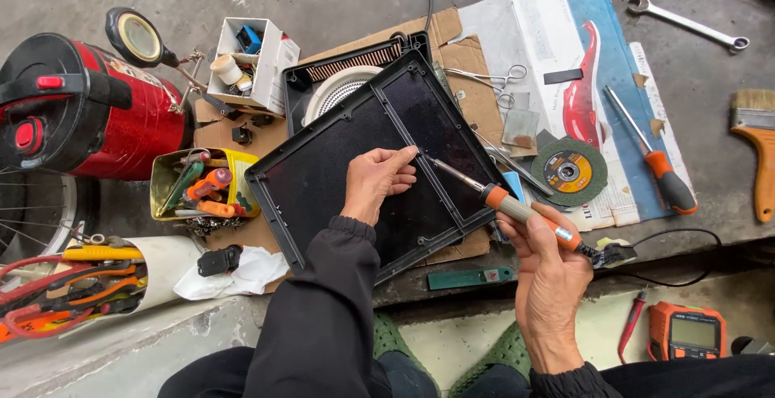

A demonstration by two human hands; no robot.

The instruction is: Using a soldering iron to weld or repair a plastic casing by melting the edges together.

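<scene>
A makeshift repair workshop on bare concrete: a silver steel spanner [688,21] at 2 o'clock, a tin of orange-handled screwdrivers [202,184] at 9 o'clock.

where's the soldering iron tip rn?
Head view, centre: the orange-handled soldering iron, held in the right hand, has its tip near the left hand's fingers over the black plastic panel.

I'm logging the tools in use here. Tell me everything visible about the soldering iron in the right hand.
The soldering iron has a slim metal shaft and tip, an orange collar and a grey-and-orange grip, with a black cord trailing right. The right hand holds it by the grip, tilted, tip pointing up-left to the black panel near the left hand fingertips.
</scene>
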